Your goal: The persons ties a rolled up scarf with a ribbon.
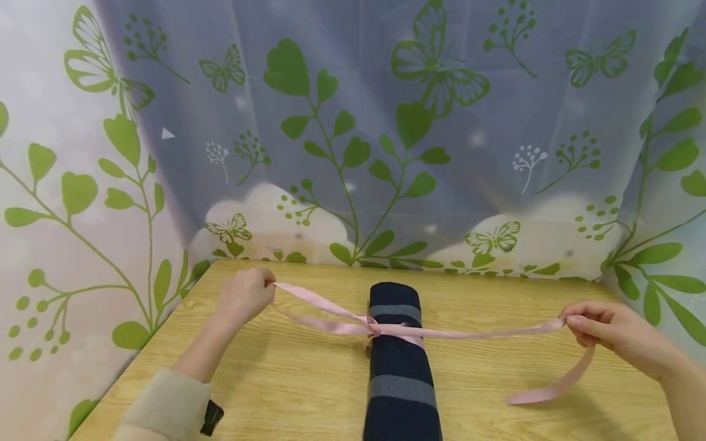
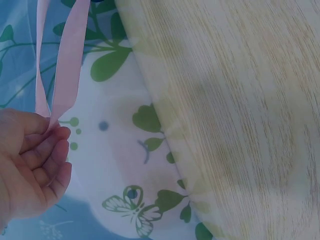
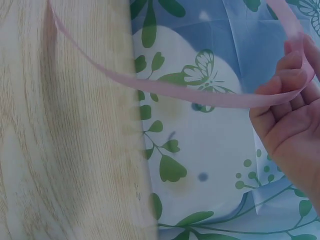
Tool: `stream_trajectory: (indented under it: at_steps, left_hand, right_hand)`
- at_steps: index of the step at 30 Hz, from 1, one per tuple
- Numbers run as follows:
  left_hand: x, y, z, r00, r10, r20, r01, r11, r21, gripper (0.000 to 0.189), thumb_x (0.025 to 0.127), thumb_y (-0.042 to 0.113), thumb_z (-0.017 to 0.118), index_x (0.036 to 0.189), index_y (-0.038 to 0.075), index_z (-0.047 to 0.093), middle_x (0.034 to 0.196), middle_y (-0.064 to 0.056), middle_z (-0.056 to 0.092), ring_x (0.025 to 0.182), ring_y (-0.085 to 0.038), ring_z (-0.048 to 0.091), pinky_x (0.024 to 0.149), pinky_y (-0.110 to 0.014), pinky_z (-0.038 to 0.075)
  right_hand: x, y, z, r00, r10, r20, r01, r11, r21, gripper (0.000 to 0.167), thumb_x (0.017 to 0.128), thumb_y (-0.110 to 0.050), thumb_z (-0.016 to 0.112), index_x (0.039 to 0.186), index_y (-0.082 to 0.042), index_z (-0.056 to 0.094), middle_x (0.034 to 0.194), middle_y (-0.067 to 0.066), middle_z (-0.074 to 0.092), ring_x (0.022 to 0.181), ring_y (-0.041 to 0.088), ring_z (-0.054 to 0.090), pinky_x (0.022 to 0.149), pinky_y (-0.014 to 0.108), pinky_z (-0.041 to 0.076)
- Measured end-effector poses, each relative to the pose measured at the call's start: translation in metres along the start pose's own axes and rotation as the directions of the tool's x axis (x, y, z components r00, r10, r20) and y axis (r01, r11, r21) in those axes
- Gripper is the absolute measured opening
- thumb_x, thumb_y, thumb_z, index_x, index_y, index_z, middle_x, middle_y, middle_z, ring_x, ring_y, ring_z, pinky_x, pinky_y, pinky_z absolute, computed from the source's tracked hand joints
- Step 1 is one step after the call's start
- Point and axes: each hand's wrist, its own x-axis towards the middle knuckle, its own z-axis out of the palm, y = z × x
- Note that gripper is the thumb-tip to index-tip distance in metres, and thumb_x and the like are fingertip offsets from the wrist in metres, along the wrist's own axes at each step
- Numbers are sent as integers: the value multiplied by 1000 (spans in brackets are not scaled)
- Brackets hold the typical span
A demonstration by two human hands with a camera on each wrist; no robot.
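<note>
A dark navy rolled cloth [image 1: 398,358] with grey stripes lies lengthwise on the table, a pink ribbon [image 1: 469,334] wrapped around its middle and crossing in a knot on top. Off to the left, my left hand [image 1: 248,297] pinches the end of a ribbon loop, whose two strands run taut to the knot. My right hand [image 1: 623,334] pinches the other length between thumb and fingers, stretched out to the right, with its loose tail hanging down toward the table. The right wrist view has the ribbon [image 3: 190,95] passing over curled fingers.
The pale wooden table [image 1: 309,392] carries the roll. A curtain [image 1: 353,122] printed with green leaves and butterflies hangs behind its far edge and along both sides. Beside the left sleeve [image 1: 165,407] shows a small black object [image 1: 212,418].
</note>
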Motion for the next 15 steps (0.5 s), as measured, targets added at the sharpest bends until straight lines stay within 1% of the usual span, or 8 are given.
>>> stream_trajectory:
  at_steps: [5,9,12,15]
  left_hand:
    - [0,2,0,1000,-9,4,9,1000,-2,20,87,9,55,100,1,68,83,-10,67,54,-15,50,43,-27,37]
    - [0,1,0,1000,-5,4,5,1000,-12,20,87,8,55,99,0,68,83,-10,67,54,-15,50,43,-27,37]
    - [0,-1,0,1000,4,18,-3,1000,-13,19,87,8,56,97,1,69,83,-10,67,54,-14,51,44,-27,38]
    - [0,-3,-1,998,34,46,-33,999,-21,17,86,8,57,94,1,70,83,-9,67,58,-15,55,48,-28,42]
  right_hand:
    - [-1,0,0,999,-27,24,27,1000,9,33,99,4,30,96,-5,62,72,6,44,64,25,36,58,36,28]
    - [-2,-1,0,999,-30,11,30,1000,-4,30,100,1,29,88,-3,56,70,10,38,62,27,32,57,38,29]
    - [-3,-2,-1,1000,-21,-16,20,999,-38,29,101,-1,29,86,1,53,67,11,35,60,28,30,56,39,30]
    - [-5,0,-1,997,-3,-75,-5,995,-103,28,101,-4,31,84,2,53,66,9,38,59,27,33,55,37,33]
